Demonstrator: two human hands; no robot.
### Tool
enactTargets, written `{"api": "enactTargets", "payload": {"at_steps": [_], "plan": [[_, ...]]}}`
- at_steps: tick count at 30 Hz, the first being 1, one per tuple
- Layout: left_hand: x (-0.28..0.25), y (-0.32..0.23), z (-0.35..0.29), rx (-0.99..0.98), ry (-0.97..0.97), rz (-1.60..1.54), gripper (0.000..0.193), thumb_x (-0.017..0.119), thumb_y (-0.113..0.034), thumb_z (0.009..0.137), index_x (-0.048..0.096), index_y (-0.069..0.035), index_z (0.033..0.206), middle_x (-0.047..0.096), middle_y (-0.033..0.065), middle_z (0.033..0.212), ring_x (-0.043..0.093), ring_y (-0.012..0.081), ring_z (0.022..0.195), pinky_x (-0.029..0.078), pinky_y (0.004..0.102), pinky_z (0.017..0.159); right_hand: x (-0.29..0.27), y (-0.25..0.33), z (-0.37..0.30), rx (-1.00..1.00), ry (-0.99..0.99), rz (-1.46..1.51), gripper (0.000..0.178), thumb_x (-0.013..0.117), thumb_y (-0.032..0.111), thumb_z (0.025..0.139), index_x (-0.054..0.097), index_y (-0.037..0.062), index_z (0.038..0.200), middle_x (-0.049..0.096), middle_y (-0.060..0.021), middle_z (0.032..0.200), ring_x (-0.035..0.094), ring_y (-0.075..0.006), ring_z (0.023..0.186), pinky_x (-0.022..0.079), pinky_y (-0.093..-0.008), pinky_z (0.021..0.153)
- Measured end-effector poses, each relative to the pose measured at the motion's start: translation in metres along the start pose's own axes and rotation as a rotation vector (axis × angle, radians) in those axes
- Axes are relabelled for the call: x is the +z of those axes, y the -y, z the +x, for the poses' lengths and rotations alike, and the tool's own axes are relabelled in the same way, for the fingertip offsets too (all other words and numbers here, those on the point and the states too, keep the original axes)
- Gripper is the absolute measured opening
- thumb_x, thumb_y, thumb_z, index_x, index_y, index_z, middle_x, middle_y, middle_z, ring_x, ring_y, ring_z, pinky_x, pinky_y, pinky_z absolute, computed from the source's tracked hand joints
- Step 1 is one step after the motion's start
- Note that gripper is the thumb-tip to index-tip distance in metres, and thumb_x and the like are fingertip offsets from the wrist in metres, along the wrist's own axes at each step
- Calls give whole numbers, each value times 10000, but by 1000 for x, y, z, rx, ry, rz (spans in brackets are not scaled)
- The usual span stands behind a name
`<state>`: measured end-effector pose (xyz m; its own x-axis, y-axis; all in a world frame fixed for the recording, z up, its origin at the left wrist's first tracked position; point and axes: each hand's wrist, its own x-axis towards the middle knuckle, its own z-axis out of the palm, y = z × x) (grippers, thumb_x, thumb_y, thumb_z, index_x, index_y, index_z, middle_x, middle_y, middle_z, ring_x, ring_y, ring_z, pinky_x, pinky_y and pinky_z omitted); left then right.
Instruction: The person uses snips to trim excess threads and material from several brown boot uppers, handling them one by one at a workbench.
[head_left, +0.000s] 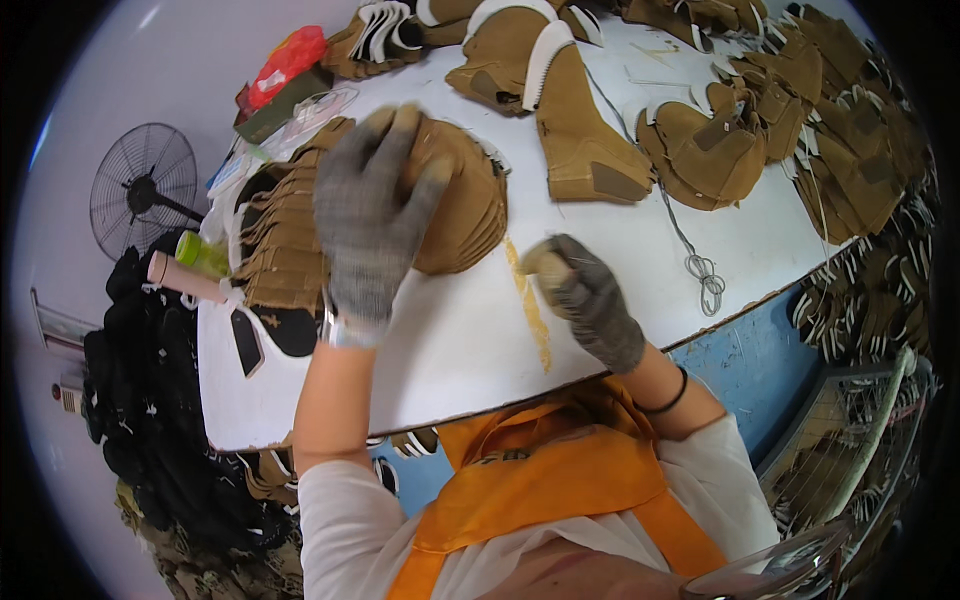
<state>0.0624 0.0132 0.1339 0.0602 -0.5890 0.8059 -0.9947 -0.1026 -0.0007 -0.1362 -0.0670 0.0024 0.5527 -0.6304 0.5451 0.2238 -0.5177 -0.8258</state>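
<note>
My left hand, in a grey knitted glove with tan fingertips, lies over a stack of brown suede-like shoe-upper pieces. Its fingers are spread, and the fingertips touch the top of the stack. Beside that hand runs an overlapping row of folded brown pieces. My right hand, gloved the same way, hovers over the white table, right of the stack. Its fingers are curled in and slightly blurred; whatever they may hold is hidden.
Brown boot uppers with white edging lie farther back, with more piles at right. A grey cord lies coiled on the table. At left are a phone, a pink bottle, a green-lidded cup and a fan.
</note>
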Motion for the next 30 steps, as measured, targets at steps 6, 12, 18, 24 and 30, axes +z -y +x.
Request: {"api": "enactTargets", "payload": {"at_steps": [6, 12, 18, 24, 30], "plan": [[14, 25, 4, -39, 41, -80, 504, 758, -260, 721, 614, -74, 1166, 615, 132, 965, 582, 279, 862, 474, 367, 776, -69, -10, 9, 296, -416, -109, 371, 650, 259, 860, 542, -5, 1098, 596, -78, 962, 543, -145, 870, 453, -274, 805], [13, 9, -4, -5, -72, -74, 473, 745, -246, 736, 620, -88, 1164, 603, 144, 1008, 562, 291, 932, 433, 396, 856, -83, -59, 14, 488, -277, -299, 521, 744, 222, 776, 490, 2, 1175, 581, -111, 1094, 532, -202, 1014, 404, -297, 922], [-11, -22, -29, 259, -132, -22, 402, 668, -113, 772, 614, -137, 1169, 525, 104, 1176, 496, 277, 1108, 407, 403, 917, -77, -40, 32, 446, -234, -520, 620, 746, 233, 758, 435, -29, 1226, 538, -176, 1201, 516, -267, 1127, 398, -338, 972], [82, -86, -116, -504, 384, -986, 600, 639, -153, 853, 356, -28, 1367, 388, 154, 1395, 362, 266, 1298, 347, 355, 1042, -79, -50, 34, 435, -217, -520, 600, 730, 240, 773, 438, -30, 1222, 540, -181, 1190, 537, -282, 1094, 418, -349, 943], [153, -86, -53, -843, 389, -1209, 503, 589, -268, 896, 445, 27, 1278, 530, 190, 1241, 509, 240, 1128, 414, 338, 939, -82, -69, 23, 295, -392, -428, 472, 668, 219, 836, 485, -34, 1189, 583, -181, 1105, 578, -256, 990, 454, -334, 873]]}}
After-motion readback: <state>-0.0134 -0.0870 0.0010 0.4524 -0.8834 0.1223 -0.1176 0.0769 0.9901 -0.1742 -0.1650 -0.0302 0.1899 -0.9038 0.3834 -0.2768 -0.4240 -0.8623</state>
